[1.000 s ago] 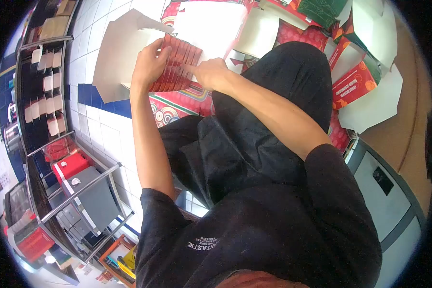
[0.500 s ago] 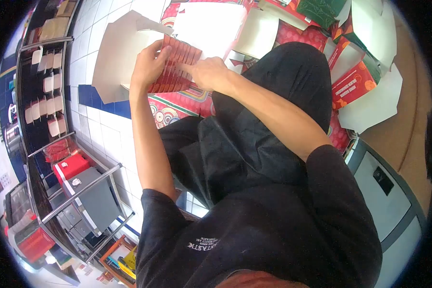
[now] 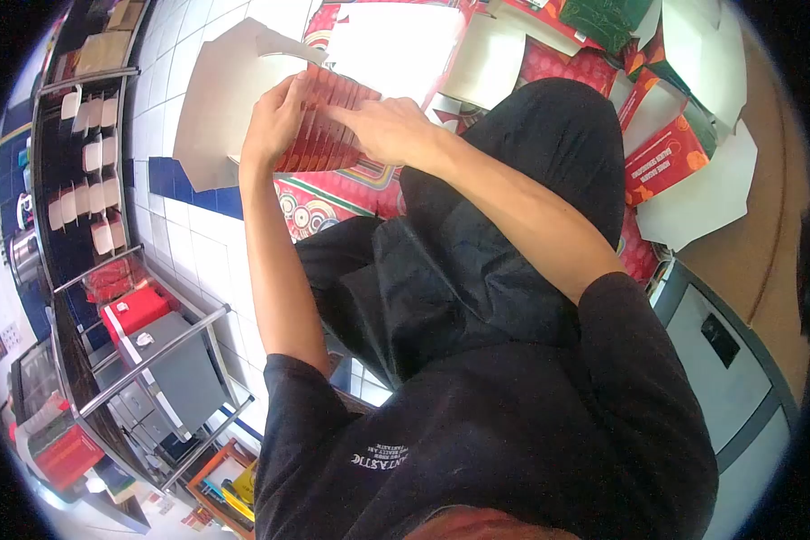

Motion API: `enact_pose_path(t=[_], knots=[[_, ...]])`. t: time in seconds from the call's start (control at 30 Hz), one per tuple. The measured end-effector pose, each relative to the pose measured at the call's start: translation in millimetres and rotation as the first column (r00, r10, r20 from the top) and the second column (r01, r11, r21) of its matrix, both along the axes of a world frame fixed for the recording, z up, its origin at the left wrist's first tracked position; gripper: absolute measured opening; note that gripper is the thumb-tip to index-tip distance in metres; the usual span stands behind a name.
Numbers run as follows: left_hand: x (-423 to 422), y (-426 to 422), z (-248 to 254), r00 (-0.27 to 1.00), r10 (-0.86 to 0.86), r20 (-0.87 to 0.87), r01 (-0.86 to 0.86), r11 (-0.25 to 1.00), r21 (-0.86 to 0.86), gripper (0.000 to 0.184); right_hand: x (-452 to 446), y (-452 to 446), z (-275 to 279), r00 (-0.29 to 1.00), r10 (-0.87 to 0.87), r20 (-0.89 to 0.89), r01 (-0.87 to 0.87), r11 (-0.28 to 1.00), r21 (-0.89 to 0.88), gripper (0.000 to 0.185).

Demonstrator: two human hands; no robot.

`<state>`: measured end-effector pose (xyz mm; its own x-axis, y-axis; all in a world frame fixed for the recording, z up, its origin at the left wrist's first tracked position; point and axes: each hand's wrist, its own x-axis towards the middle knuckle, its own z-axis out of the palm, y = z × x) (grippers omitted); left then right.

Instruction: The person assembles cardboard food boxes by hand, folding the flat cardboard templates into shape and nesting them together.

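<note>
A stack of red cartons [image 3: 319,148] with fanned, stepped edges lies between my hands, pale inner sides of large cartons showing to its left. My left hand [image 3: 277,121] rests along the left side of the stack, its fingers closed on that edge. From the right, my right hand [image 3: 382,129] reaches over the stack with its index finger stretched out and touching the red layers. White sheets [image 3: 391,49] lie just beyond the stack on a red patterned cloth [image 3: 342,193].
Opened red, green and white boxes [image 3: 661,157] lie at the upper right. A grey container [image 3: 720,351] stands at the right. On the left are a metal rack [image 3: 153,360] and a dark shelf with small pale boxes [image 3: 85,193]. My bent knees are below the cloth.
My right index finger has moved slightly left and up across the stack. My left hand has shifted slightly left, and its thumb now lies closer to its fingers.
</note>
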<state>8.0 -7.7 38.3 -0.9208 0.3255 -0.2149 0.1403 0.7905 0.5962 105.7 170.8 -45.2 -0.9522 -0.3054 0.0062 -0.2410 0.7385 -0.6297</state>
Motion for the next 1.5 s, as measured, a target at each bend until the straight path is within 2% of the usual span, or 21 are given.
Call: enact_pose_path(t=[0.07, 0.27, 0.33, 0.47, 0.7, 0.93, 1.0, 1.07, 1.1, 1.17, 1.23, 1.27, 1.3, 1.37, 1.43, 1.5], knots=[[0.6, -0.4, 1.5, 1.000, 0.004, -0.004, -0.004, 1.000, -0.002, 0.057, -1.4, -0.4, -4.1, 0.996, -0.019, -0.088, 0.014, 0.998, -0.061, 0.066], [-2.0, -10.3, -2.2, 0.999, 0.010, 0.042, -0.014, 0.994, 0.104, 0.055, -4.2, 0.0, -6.1, 0.997, -0.022, -0.076, 0.017, 0.998, -0.065, 0.069], [0.6, -11.8, 1.2, 0.993, 0.044, 0.114, -0.060, 0.987, 0.146, 0.054, -2.5, 2.4, 0.1, 0.996, -0.030, -0.090, 0.022, 0.995, -0.094, 0.069], [-0.9, -17.1, 1.5, 0.988, 0.055, 0.143, -0.077, 0.984, 0.159, 0.054, -4.3, -1.2, -0.1, 0.986, -0.062, -0.155, 0.040, 0.989, -0.141, 0.070], [1.9, -18.0, 1.9, 0.985, 0.060, 0.159, -0.088, 0.981, 0.173, 0.055, -6.7, 1.3, 0.7, 0.993, -0.039, -0.109, 0.024, 0.991, -0.134, 0.069], [5.9, -19.3, 4.8, 0.976, 0.056, 0.211, -0.106, 0.966, 0.236, 0.057, -5.8, -3.1, 10.2, 0.983, -0.095, -0.157, 0.057, 0.971, -0.232, 0.065], [8.2, -18.8, 6.4, 0.977, 0.050, 0.207, -0.101, 0.964, 0.245, 0.057, -5.8, 1.4, 11.9, 0.985, -0.094, -0.147, 0.057, 0.971, -0.234, 0.064], [12.4, -17.9, 8.4, 0.978, 0.047, 0.203, -0.099, 0.962, 0.255, 0.057, -8.7, 10.7, 11.8, 0.968, -0.063, -0.245, -0.003, 0.965, -0.261, 0.059], [14.8, -18.5, 8.6, 0.989, 0.044, 0.141, -0.080, 0.961, 0.263, 0.054, -12.2, 19.5, 18.5, 0.968, -0.061, -0.244, -0.003, 0.967, -0.254, 0.059], [21.8, -22.2, 10.7, 0.996, 0.045, 0.078, -0.066, 0.957, 0.284, 0.051, -24.4, 48.0, 43.1, 0.915, -0.333, -0.228, 0.214, 0.879, -0.427, 0.049], [33.6, -29.7, 18.1, 0.989, 0.024, -0.146, 0.018, 0.961, 0.276, 0.044, -40.4, 96.9, 44.8, 0.817, -0.525, -0.239, 0.438, 0.834, -0.335, 0.037], [40.1, -34.0, 23.0, 0.971, 0.029, -0.239, 0.047, 0.951, 0.306, 0.036, -45.3, 129.9, 41.7, 0.878, -0.457, -0.143, 0.444, 0.889, -0.113, 0.035], [47.0, -39.6, 28.8, 0.970, 0.050, -0.238, 0.031, 0.947, 0.321, 0.036, -44.8, 156.6, 38.4, 0.914, -0.404, -0.030, 0.405, 0.907, 0.114, 0.035], [60.4, -52.0, 37.7, 0.923, 0.151, -0.353, -0.023, 0.940, 0.342, 0.033, -32.5, 164.9, 16.6, 0.859, -0.508, 0.067, 0.489, 0.851, 0.191, 0.037], [67.7, -66.0, 34.4, 0.886, 0.233, -0.401, -0.035, 0.896, 0.443, 0.027, -33.8, 151.2, -12.2, 0.911, -0.373, 0.178, 0.263, 0.856, 0.446, 0.038], [73.8, -89.7, 24.2, 0.817, 0.364, -0.447, -0.094, 0.849, 0.519, 0.023, -42.8, 122.2, -48.7, 0.899, -0.298, 0.322, 0.117, 0.870, 0.479, 0.036]])
